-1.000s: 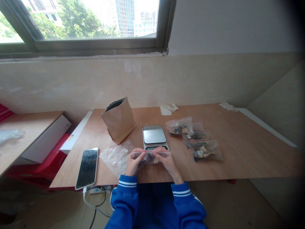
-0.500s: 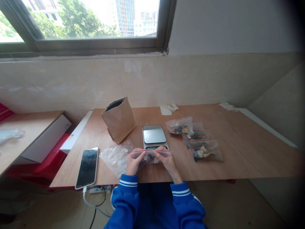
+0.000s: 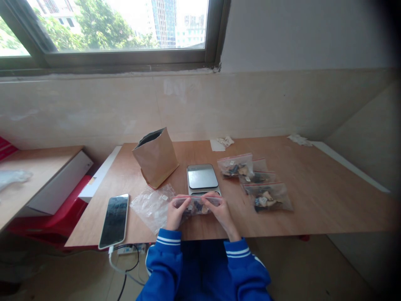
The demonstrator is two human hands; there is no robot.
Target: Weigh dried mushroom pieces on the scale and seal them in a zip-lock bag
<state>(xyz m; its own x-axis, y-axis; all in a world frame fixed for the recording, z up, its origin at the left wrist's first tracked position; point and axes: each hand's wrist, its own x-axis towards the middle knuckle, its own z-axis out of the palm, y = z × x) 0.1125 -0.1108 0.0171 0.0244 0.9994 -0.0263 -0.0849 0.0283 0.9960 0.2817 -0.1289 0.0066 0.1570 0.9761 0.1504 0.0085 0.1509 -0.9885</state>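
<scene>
Between my hands is a clear zip bag (image 3: 198, 207) with a red strip along its top and dark and tan dried pieces inside. My left hand (image 3: 176, 212) pinches the strip at its left part, thumb on the near side. My right hand (image 3: 219, 211) pinches it farther right in the same way. Just behind the bag stands a kitchen scale (image 3: 202, 176) with a bare metal plate; its display is partly covered by the bag and fingers. Beside my left hand lies a pile of clear plastic bags (image 3: 153, 206).
An open brown paper pouch (image 3: 157, 161) stands behind the plastic bags. Several filled zip bags (image 3: 272, 197) lie to the right. A phone (image 3: 115, 220) with a cable is at the left front edge of the table (image 3: 316, 179). Crumpled tissue (image 3: 226, 141) lies at the back.
Almost nothing differs. Both hands keep their pinch on the bag's strip, with only a slight shift of the fingers, and the view has moved a little.
</scene>
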